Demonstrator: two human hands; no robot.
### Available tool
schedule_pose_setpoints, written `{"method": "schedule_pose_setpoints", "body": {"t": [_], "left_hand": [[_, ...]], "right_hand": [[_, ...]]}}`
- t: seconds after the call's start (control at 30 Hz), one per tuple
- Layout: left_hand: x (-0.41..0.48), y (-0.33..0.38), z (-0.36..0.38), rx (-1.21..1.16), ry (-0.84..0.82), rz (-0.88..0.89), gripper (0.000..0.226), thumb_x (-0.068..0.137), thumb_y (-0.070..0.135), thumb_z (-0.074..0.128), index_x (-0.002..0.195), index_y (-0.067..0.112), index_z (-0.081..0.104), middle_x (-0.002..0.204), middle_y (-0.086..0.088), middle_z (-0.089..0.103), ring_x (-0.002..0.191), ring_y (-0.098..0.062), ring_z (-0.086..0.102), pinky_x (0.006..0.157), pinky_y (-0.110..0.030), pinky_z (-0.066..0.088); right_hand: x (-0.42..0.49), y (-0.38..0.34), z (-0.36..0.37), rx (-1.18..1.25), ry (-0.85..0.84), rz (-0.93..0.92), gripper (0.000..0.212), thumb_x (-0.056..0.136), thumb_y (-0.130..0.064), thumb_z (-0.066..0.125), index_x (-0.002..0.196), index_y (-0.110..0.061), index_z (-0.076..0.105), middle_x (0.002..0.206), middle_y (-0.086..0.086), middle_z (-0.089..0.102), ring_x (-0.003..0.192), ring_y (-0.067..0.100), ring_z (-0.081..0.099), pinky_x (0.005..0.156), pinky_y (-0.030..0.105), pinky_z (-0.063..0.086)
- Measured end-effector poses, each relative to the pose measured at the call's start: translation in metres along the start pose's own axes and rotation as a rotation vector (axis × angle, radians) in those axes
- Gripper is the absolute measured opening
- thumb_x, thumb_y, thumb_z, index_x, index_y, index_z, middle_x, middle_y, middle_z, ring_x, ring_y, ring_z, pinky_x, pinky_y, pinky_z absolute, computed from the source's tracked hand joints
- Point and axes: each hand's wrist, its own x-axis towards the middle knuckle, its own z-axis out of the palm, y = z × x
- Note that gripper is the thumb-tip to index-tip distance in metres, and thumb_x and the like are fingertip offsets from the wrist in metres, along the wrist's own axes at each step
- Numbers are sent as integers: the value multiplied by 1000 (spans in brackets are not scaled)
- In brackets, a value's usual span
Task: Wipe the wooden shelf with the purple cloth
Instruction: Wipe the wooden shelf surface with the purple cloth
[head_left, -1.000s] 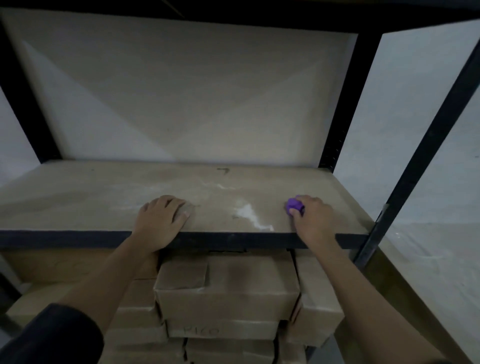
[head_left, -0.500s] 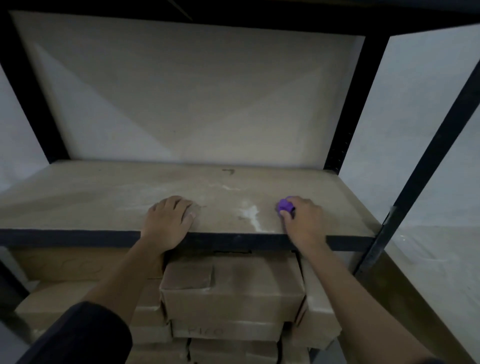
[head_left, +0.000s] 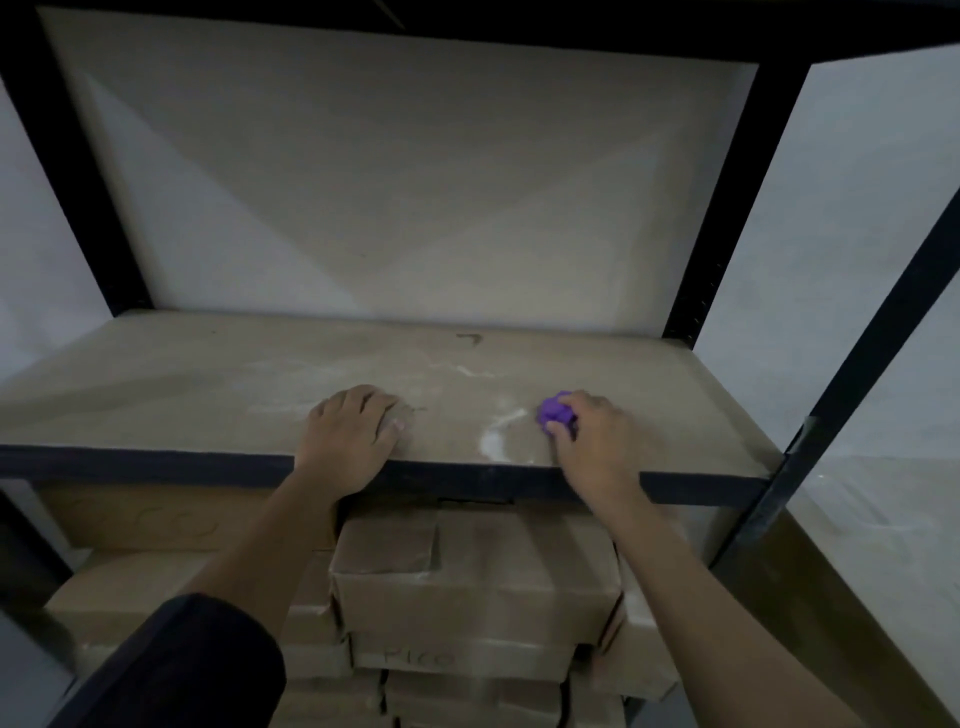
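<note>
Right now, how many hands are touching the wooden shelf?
2. The left hand rests at the front edge of the wooden shelf; the right hand, to its right, grips the purple cloth on the board. No other hand shows.

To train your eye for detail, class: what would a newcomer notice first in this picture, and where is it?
The cloth, the only bright colour, is bunched in the right hand near the front edge of the shelf. Just left of it a white smear marks the wood, and the left hand rests on the front edge. Boxes are stacked underneath.
</note>
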Motion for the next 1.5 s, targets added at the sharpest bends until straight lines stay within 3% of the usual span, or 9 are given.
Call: {"method": "schedule_pose_setpoints", "body": {"t": [0.23,0.4,0.53,0.67,0.87,1.0,1.17,1.3,1.5], "left_hand": [[0,0,2,19,0,10,40,96,42,31,131,26,39,139,0,40,126,-22,39,106,-38,30],[1,2,2,21,8,-9,41,96,44,30,132,26,39,139,1,40,126,-21,39,107,-38,29],[1,1,3,13,7,-17,43,95,44,29,133,26,39,140,1,40,127,-22,38,108,-38,29],[2,-1,4,27,4,-20,43,95,45,29,133,27,38,141,1,39,128,-22,37,108,-39,29],[3,2,6,24,12,-23,42,95,45,30,132,27,39,140,2,40,127,-21,38,108,-38,29],[4,0,5,10,5,-27,42,95,45,30,132,27,39,140,2,40,127,-22,37,108,-39,29],[4,-1,7,34,3,-13,43,95,47,29,132,27,38,140,1,40,127,-23,38,108,-39,30],[4,-3,8,48,16,-8,49,91,50,23,130,26,40,139,0,42,126,-23,40,106,-39,31],[4,-4,9,66,74,6,61,84,55,15,125,23,46,133,-3,49,120,-26,46,100,-40,36]], "right_hand": [[-7,-19,-20,488,-355,-190,28,76,-17,74,103,-19,69,111,1,68,98,11,59,81,5,38],[47,24,-14,43,7,165,29,82,-27,65,110,-18,62,114,11,64,101,29,58,88,31,44],[43,-5,17,-19,-102,-11,30,82,-29,64,110,-19,61,112,13,64,100,33,58,89,34,43],[38,-22,6,362,-375,-191,28,76,-17,73,103,-15,67,112,5,67,101,20,60,89,24,41],[80,18,0,57,-70,158,29,80,-23,67,106,-13,61,110,14,67,100,31,60,84,31,44],[61,-19,29,48,-134,-80,29,79,-24,68,105,-14,60,106,15,67,96,33,61,85,34,45],[72,-21,16,410,-401,-206,27,74,-15,75,99,-11,66,97,-1,62,93,18,57,73,5,37],[111,15,23,208,6,115,30,76,-15,70,105,-11,65,107,11,67,101,27,61,85,27,41],[107,-35,61,156,-169,-114,29,78,-22,67,107,-19,66,113,9,68,104,27,61,88,29,45]]}}
